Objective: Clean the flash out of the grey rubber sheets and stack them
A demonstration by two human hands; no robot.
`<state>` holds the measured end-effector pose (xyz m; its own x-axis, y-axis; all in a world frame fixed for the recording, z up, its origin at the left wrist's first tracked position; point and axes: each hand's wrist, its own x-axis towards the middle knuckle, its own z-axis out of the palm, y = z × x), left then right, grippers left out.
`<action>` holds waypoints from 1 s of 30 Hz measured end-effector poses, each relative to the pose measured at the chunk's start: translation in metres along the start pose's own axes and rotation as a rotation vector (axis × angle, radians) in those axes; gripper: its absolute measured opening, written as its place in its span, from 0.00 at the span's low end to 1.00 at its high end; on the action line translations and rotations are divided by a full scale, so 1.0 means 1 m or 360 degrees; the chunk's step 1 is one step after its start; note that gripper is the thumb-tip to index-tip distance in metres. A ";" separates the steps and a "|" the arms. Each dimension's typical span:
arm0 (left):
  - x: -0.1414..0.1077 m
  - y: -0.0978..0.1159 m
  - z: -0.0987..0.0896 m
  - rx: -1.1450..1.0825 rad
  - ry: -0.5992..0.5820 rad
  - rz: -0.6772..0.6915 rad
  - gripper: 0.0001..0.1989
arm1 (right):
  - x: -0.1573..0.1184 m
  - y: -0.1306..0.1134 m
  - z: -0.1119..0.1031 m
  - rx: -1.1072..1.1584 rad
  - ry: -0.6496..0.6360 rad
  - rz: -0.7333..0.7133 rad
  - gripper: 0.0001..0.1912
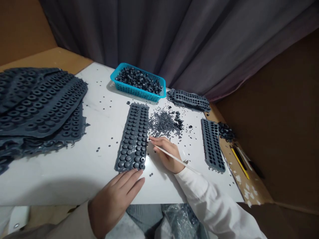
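Observation:
A dark grey rubber sheet [134, 132] with rows of round studs lies on the white table, slanting slightly. My left hand [117, 196] rests at its near edge, fingers stretched out and touching the sheet. Just right of the sheet, my right hand [166, 154] is closed round a thin white stick [171, 156], its fingertips beside the sheet's right edge. Beyond that hand is a pile of small grey discs [163, 122], with darker bits [178, 121] at its right side.
Large stacked studded sheets [45, 103] cover the left. A blue basket [139, 91] of small dark parts stands at the back. Holed sheets [190, 99] lie behind right, another [213, 146] at right. A yellow tool [239, 162] lies on the brown board [261, 189].

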<state>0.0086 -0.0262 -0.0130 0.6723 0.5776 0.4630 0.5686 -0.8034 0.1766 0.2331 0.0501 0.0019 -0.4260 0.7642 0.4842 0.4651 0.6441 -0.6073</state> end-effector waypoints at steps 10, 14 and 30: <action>-0.001 0.001 0.004 -0.0028 -0.0007 0.0012 0.22 | -0.009 0.000 0.008 0.0354 -0.0175 0.0081 0.10; -0.001 0.000 0.004 -0.0036 0.0005 0.0013 0.22 | -0.005 0.001 0.006 0.0244 -0.0214 -0.0019 0.08; -0.002 0.001 0.003 -0.0027 0.0022 -0.0024 0.24 | 0.003 0.009 0.011 -0.0669 -0.0233 -0.0423 0.12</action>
<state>0.0091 -0.0276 -0.0164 0.6573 0.5875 0.4720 0.5701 -0.7972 0.1984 0.2271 0.0574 -0.0089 -0.6620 0.5789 0.4760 0.5848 0.7962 -0.1551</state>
